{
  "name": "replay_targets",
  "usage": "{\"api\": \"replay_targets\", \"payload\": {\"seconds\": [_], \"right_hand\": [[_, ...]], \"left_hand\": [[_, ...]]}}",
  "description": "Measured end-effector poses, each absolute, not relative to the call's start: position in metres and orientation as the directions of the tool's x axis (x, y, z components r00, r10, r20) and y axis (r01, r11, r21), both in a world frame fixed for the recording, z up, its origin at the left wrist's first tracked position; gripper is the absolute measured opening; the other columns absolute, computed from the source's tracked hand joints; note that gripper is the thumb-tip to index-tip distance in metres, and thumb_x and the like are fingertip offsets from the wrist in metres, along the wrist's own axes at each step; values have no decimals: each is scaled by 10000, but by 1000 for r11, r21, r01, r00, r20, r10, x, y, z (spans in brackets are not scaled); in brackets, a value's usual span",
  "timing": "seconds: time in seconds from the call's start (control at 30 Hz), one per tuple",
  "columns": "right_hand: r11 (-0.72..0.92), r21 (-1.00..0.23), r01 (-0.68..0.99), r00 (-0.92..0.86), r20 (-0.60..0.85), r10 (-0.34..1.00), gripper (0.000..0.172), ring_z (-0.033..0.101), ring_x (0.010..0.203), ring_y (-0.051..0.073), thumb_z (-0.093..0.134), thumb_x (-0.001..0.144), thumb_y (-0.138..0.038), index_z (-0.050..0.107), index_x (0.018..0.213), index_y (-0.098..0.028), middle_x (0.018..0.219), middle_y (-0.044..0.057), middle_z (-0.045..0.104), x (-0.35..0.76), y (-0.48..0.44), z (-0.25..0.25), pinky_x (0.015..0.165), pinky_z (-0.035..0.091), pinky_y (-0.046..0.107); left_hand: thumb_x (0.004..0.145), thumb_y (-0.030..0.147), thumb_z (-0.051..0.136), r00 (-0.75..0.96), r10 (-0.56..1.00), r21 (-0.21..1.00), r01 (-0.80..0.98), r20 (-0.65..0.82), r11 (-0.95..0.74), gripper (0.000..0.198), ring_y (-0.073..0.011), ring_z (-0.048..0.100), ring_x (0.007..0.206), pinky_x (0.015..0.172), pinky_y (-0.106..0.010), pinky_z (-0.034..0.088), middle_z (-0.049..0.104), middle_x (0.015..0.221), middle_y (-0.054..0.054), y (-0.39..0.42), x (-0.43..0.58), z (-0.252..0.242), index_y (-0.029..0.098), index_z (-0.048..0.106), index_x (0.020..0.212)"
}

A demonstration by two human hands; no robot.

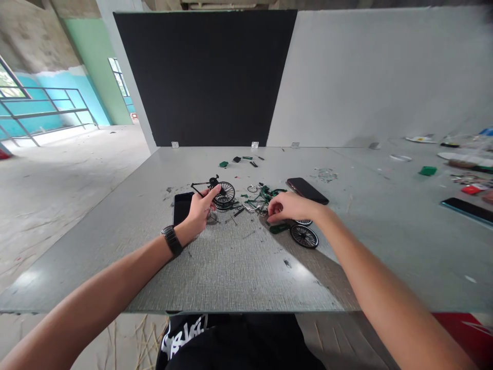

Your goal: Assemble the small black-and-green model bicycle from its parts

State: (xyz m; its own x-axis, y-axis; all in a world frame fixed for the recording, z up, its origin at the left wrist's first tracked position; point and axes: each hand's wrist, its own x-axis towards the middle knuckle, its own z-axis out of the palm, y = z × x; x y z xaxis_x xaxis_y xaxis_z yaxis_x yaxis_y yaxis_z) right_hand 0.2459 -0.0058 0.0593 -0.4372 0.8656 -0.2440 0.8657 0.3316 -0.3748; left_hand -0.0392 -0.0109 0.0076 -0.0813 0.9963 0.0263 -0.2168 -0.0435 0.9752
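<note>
My left hand [200, 209] is closed on a black miniature bicycle frame [198, 188] with a spoked wheel [227, 193], raised slightly over the table. Beneath it lie another dark wheel [227, 205] and a small tool with a dark handle [239, 211]. My right hand [290, 206] is low over a cluster of green bicycle parts [266, 194], its fingers curled together. Whatever is between those fingertips is hidden. Close to that hand are a dark green piece [279, 228] and a loose black wheel [304, 236] lying flat. A thin silvery chain-like part [252, 206] rests between both hands.
One dark phone [307, 190] lies behind my right hand, and a flat black object [182, 208] beside my left. Small green and black pieces [224, 164] are scattered farther back. An upright black panel [208, 77] bounds the table [215, 277]; assorted items [470, 189] sit far right.
</note>
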Motion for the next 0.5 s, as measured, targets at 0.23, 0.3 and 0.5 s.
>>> {"api": "replay_targets", "payload": {"seconds": [0.23, 0.3, 0.5], "right_hand": [[353, -367, 861, -457, -252, 853, 297, 602, 697, 188, 667, 802, -490, 738, 820, -203, 799, 62, 723, 244, -8, 55, 610, 415, 307], [356, -368, 859, -459, -244, 854, 301, 602, 702, 187, 658, 809, -493, 736, 828, -203, 808, 60, 724, 245, -8, 54, 619, 425, 307], [329, -345, 879, -425, -250, 870, 293, 624, 723, 194, 690, 779, -491, 749, 856, -215, 846, 61, 729, 242, -9, 54, 623, 434, 309]], "left_hand": [[654, 595, 819, -95, 996, 982, -189, -3, -15, 481, -70, 418, 444, 397, -240, 154, 433, 524, 61, -14, -38, 14, 172, 630, 783], [656, 602, 815, -85, 996, 983, -184, -10, -6, 483, -70, 406, 433, 397, -244, 143, 413, 510, 67, -15, -37, 14, 175, 626, 780], [655, 589, 824, -68, 998, 980, -198, -1, -12, 480, -61, 387, 429, 416, -246, 185, 395, 506, 76, -15, -37, 13, 172, 610, 756]]}}
